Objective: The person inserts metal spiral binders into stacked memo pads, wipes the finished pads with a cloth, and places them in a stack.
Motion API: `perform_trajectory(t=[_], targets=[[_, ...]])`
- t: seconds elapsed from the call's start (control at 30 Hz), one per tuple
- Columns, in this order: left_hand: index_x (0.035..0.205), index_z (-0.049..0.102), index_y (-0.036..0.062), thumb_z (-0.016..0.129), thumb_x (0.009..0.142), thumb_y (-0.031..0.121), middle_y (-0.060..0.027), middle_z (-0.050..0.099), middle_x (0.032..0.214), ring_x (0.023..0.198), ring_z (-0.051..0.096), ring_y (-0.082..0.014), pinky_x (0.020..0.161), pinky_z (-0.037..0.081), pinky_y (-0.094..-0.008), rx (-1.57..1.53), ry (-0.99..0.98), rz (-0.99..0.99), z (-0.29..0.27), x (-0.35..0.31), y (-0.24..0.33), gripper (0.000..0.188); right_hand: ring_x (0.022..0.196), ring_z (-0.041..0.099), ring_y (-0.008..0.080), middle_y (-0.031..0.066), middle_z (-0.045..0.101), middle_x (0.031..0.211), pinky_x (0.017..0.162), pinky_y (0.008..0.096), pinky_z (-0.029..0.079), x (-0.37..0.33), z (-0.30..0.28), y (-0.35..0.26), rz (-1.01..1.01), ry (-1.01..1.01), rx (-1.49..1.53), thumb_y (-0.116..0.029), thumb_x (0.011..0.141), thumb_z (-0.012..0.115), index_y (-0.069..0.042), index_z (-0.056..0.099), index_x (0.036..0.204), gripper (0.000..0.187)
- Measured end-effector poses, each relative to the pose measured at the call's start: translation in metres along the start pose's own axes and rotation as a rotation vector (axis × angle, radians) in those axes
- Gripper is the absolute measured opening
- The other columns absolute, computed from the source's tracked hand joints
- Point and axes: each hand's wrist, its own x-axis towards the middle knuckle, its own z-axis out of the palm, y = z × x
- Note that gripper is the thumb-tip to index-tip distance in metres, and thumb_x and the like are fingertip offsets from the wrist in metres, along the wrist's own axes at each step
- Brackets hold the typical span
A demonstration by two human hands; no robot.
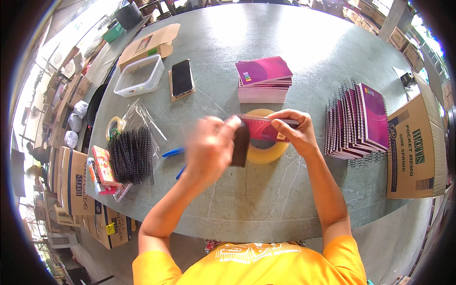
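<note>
My right hand (pixel 295 126) pinches the right end of a small purple notebook (pixel 264 127), held above a wide roll of clear yellowish tape (pixel 266 156). At the notebook's left end my left hand (pixel 209 142) is closed, its fingers curled and partly smeared by motion. What those fingers grip is hidden. A dark brown flap (pixel 240 149) with a rounded edge hangs beside them, seemingly part of the notebook. Beyond the tape lies a stack of purple notebooks (pixel 264 76) without coils. To the right stand several spiral-bound purple notebooks (pixel 358 118), tightly packed.
Black plastic coils (pixel 130 154) lie at left by a blue pen (pixel 173 152), a small tape roll (pixel 114 126) and a red-and-white box (pixel 105 165). Farther back are a clear plastic tub (pixel 139 77), a phone (pixel 181 78) and an opened carton (pixel 149 45). A cardboard box (pixel 413 147) borders the right.
</note>
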Motion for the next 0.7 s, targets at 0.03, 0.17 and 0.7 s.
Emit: perform_trajectory(t=[0.03,0.17,0.7], targets=[[0.102,0.064,0.0067,0.067,0.073,0.0,-0.0098,0.057,0.087,0.081,0.057,-0.0249,0.074,0.047,-0.0352,-0.064,0.047,-0.01,0.001,-0.002,0.004,0.031,0.078,0.061,0.0068,0.0044,0.068,0.087,0.068,0.0209,0.052,-0.003,-0.005,0.001,0.014,0.018,-0.039,-0.008,0.083,0.069,0.001,0.067,0.095,0.014],[0.101,0.066,0.0086,0.069,0.07,0.001,-0.0098,0.058,0.088,0.081,0.058,-0.0266,0.073,0.048,-0.0354,-0.134,-0.034,0.024,0.008,-0.004,-0.002,0.032,0.077,0.061,0.0064,0.0049,0.068,0.087,0.068,0.02,0.051,-0.007,-0.006,0.004,0.036,0.009,0.042,0.001,0.08,0.068,0.002,0.068,0.093,0.013],[0.098,0.066,0.0065,0.072,0.068,-0.002,-0.0102,0.056,0.091,0.082,0.056,-0.0236,0.071,0.049,-0.0323,-0.122,0.192,0.13,-0.006,0.032,0.014,0.032,0.087,0.061,0.0089,0.0051,0.068,0.097,0.079,0.0234,0.049,-0.01,-0.014,0.008,0.111,-0.086,0.032,0.004,0.08,0.066,0.0,0.066,0.102,0.022]])
